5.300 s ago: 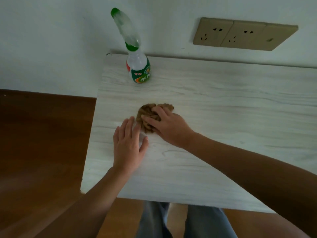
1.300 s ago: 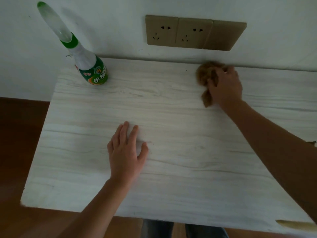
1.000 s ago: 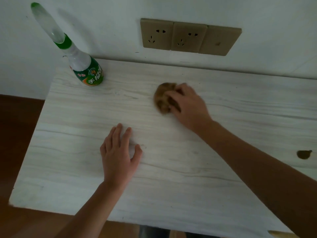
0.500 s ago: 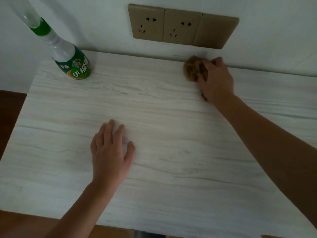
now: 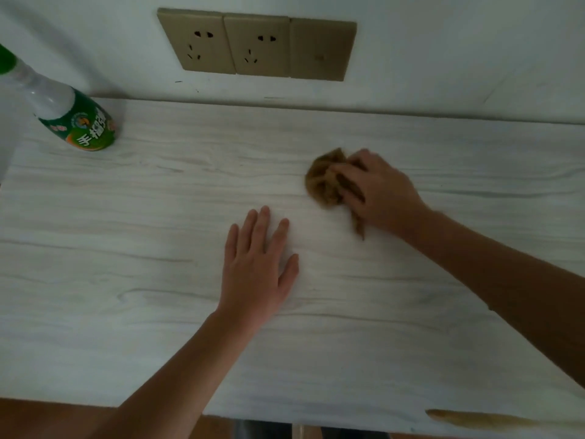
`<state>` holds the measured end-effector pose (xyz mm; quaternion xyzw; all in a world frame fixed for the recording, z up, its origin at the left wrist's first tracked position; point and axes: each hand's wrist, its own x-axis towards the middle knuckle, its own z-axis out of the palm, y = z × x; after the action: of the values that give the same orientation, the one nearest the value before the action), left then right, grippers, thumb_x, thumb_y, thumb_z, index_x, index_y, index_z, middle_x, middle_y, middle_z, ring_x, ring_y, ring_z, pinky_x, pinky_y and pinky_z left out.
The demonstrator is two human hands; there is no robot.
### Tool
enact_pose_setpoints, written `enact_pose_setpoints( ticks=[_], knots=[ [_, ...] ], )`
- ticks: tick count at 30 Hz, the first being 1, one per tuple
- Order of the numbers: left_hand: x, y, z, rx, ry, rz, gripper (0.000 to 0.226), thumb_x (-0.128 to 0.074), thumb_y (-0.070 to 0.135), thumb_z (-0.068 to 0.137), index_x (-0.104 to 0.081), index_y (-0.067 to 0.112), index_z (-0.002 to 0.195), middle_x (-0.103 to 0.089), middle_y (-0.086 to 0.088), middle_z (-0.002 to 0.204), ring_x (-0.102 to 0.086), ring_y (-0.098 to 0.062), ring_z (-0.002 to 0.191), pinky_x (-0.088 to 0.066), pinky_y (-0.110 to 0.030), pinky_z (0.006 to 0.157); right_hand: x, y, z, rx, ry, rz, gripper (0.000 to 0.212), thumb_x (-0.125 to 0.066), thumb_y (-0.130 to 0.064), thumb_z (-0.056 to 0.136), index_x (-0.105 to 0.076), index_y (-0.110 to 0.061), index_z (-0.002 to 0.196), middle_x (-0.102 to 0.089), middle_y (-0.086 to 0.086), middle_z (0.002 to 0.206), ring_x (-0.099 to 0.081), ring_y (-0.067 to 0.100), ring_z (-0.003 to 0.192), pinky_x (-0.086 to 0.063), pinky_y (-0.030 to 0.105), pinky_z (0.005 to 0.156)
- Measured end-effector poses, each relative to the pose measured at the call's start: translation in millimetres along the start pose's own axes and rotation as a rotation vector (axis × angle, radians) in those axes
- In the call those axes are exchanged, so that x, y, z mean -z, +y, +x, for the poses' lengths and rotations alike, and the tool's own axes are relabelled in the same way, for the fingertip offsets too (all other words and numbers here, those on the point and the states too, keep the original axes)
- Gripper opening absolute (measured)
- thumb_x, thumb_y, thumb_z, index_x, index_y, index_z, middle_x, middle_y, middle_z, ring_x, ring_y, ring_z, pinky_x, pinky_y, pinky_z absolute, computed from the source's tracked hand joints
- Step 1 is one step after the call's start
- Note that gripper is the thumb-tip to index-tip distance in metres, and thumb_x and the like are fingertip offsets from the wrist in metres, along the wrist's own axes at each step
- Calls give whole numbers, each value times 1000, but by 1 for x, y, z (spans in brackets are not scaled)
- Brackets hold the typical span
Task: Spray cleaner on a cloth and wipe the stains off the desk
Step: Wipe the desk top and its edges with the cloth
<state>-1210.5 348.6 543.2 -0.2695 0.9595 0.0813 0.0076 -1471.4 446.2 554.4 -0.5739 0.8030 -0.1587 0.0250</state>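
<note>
My right hand [image 5: 380,191] grips a crumpled brown cloth [image 5: 323,182] and presses it onto the pale wood-grain desk [image 5: 126,248], right of centre. A tail of the cloth hangs out under the palm. My left hand [image 5: 258,270] lies flat on the desk with straight fingers, just left of and nearer than the cloth. The cleaner spray bottle [image 5: 76,122], clear with a green label and green cap, stands at the desk's far left corner by the wall. A brown smear [image 5: 474,418] marks the desk's front right edge.
A row of three tan wall sockets [image 5: 259,45] sits on the white wall just behind the desk. Brown floor [image 5: 47,419] shows past the desk's front edge at the lower left.
My right hand has pulled the cloth back from the wall edge toward the middle of the desk. My left hand stays flat in place.
</note>
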Motion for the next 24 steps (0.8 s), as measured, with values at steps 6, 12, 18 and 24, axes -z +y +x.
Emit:
enact_pose_setpoints(
  ticks=[6, 12, 18, 24],
  knots=[
    [-4, 3, 2, 33, 63, -35, 62, -43, 50, 95, -49, 20, 149, -38, -14, 163, -31, -33, 152, -22, -52, 124, 15, 65, 50, -650, 138, -50, 43, -55, -34, 94, -53, -17, 134, -44, 17, 134, -50, 38, 117, -49, 47, 89],
    [-3, 2, 2, 41, 87, -67, 62, -45, 51, 94, -51, 22, 149, -39, -11, 162, -32, -31, 152, -24, -51, 123, -8, 21, 65, -378, 78, 28, 41, -56, -32, 93, -58, -18, 131, -43, 15, 139, -48, 34, 121, -49, 44, 90],
    [0, 8, 1, 62, 69, -61, 63, -42, 51, 95, -50, 21, 150, -37, -12, 163, -30, -32, 153, -23, -51, 124, -7, -14, 12, 56, -41, 126, 42, -59, -36, 86, -62, -23, 126, -51, 7, 124, -56, 28, 105, -52, 36, 78],
    [-3, 5, 2, 54, 90, -58, 63, -44, 50, 94, -52, 20, 149, -39, -12, 162, -32, -32, 152, -26, -52, 122, 14, 40, -41, 83, -14, 95, 42, -57, -42, 89, -63, -24, 127, -55, 6, 120, -57, 28, 104, -52, 35, 75]
  ],
)
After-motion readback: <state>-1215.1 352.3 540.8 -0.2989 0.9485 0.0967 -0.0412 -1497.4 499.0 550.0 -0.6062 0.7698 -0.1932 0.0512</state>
